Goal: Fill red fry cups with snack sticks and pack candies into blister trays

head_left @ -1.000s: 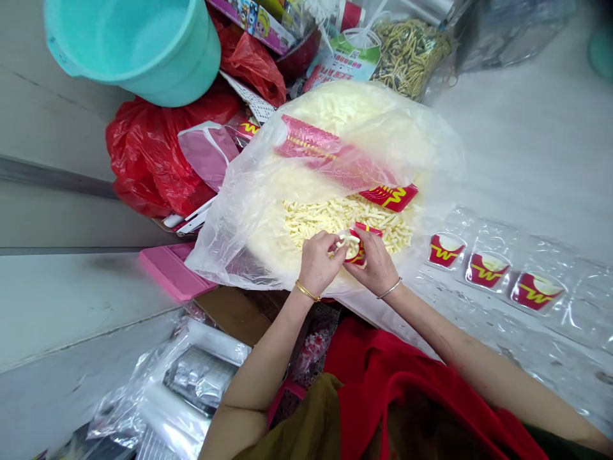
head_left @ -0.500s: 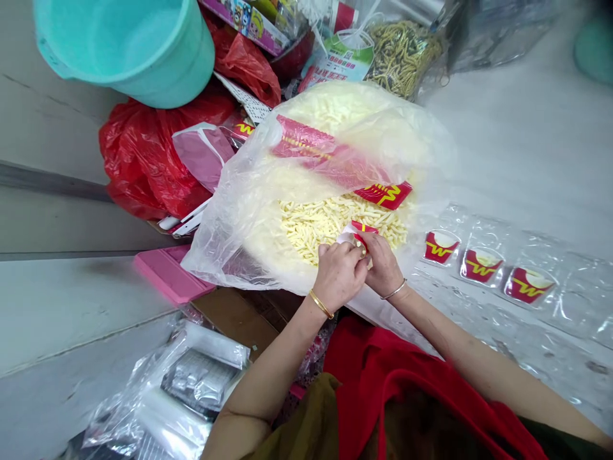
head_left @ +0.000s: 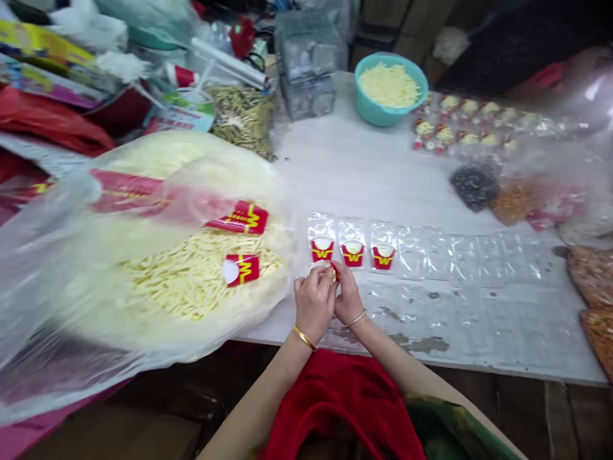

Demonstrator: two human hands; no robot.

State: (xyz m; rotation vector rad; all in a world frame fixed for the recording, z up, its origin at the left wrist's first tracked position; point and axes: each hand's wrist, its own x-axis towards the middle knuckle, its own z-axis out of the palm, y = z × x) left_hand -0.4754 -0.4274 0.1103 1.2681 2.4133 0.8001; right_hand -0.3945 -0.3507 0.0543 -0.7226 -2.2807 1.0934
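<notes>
My left hand (head_left: 314,303), with a gold bangle, and my right hand (head_left: 348,295), with a silver one, meet at the table's front. Between their fingertips they pinch a miniature red fries box (head_left: 334,271), mostly hidden. Just beyond lies a clear blister strip (head_left: 426,252); three of its pockets have red fries boxes (head_left: 353,253) with a yellow zigzag mark. To the left is a big open plastic bag (head_left: 258,319) of tiny pale fries (head_left: 182,275). One flat fries box (head_left: 246,269) and a stack of red boxes (head_left: 246,217) lie on the fries.
A second clear strip (head_left: 460,319) lies along the front edge. Farther back are a turquoise bowl (head_left: 378,115) of fries, clear boxes (head_left: 309,70) and filled blister packs (head_left: 464,121). Dark and orange bagged bits (head_left: 474,185) lie at right. A bag of greenish sticks (head_left: 244,118) stands behind the fries.
The view has swung right. Both hands have moved from over the fries to the blister strip, carrying the small fries box. A flat box on the fries now shows in full.
</notes>
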